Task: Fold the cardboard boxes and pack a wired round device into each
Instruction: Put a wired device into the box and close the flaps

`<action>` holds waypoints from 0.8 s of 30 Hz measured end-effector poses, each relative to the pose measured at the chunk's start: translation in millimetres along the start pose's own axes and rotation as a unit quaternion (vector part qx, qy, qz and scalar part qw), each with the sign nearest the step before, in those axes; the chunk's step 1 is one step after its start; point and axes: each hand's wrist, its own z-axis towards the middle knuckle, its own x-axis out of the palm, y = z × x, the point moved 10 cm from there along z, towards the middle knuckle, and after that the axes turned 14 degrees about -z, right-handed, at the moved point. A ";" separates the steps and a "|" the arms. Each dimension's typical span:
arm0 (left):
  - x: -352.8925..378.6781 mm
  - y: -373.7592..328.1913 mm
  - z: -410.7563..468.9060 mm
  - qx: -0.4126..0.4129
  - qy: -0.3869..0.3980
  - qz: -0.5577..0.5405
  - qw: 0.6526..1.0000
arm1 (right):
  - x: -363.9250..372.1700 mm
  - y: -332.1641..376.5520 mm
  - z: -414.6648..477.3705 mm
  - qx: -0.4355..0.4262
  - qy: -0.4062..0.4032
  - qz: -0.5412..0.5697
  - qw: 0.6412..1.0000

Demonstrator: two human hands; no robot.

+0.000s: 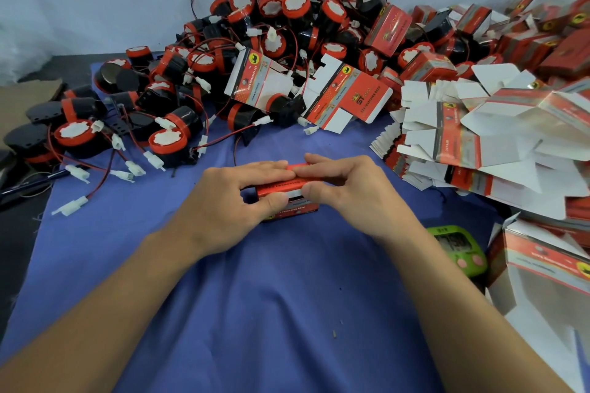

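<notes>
Mostly the red box [281, 186] is covered: it sits on the blue cloth [271, 297] of the bench, at the middle of the view, and only its top edge, part of its near face and its lower near corner show between the fingers. Whether a device is inside cannot be told, and the print on it is too blurred to read. Two hands are clamped on this one box. The left hand [233, 198] lays its fingers over the top with the thumb against the near face, and the right hand [348, 191] does the same from the other end, fingertips meeting on top. The box's long axis runs left to right across the view, its right end slightly farther away. Behind it rises a heap of round devices [287, 9], black with red caps and trailing wires with white plugs, too many to count, some cut off at the left edge. Two opened blanks [348, 96] lean on the heap's front. To the right lies a sliding stack of flat blanks [479, 143], uncountable and blurred. Folded boxes [542, 41] pile beyond it, running out of frame. One green timer [456, 249] is half hidden by the right forearm, its display unreadable.
</notes>
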 end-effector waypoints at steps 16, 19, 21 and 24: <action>6.8 14.1 2.1 -0.053 -0.027 -0.069 0.996 | 19.4 -18.1 -5.9 0.093 -0.037 0.138 0.985; 8.0 20.0 -1.0 -0.083 -0.040 -0.029 0.995 | 30.7 -11.2 -7.7 0.073 0.040 0.080 0.993; 6.6 19.9 -1.6 -0.074 -0.049 -0.031 0.996 | 29.3 -7.6 -13.6 0.049 0.067 0.015 0.996; 9.2 14.2 -4.1 -0.048 -0.049 -0.078 0.995 | 9.6 -1.7 -20.4 0.058 0.020 -0.118 0.991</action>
